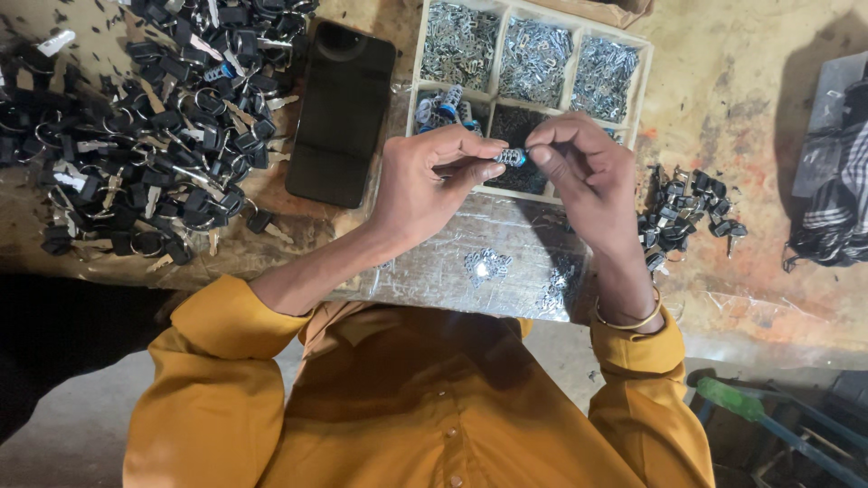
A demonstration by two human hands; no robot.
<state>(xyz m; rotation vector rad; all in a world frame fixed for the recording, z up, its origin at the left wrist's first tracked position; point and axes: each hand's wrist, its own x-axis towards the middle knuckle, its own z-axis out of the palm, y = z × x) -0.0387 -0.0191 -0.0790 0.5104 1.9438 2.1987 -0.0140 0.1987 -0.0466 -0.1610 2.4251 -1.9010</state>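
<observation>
My left hand (425, 181) and my right hand (588, 176) meet over the workbench and pinch a small silver lock cylinder with a blue end (512, 157) between their fingertips. Just beyond the hands stands a white divided tray (644, 86) with compartments of small silver metal parts and one dark compartment. On the foil-covered board (434, 271) under my wrists lie two little heaps of silver pieces (486, 265). My sleeves are mustard yellow, and a thin bangle sits on my right wrist.
A large heap of black-headed keys on rings (145, 136) fills the left of the bench. A black phone (342, 108) lies face up beside it. A smaller pile of black keys (687, 217) sits right of my hand. Striped dark cloth (832, 208) lies far right.
</observation>
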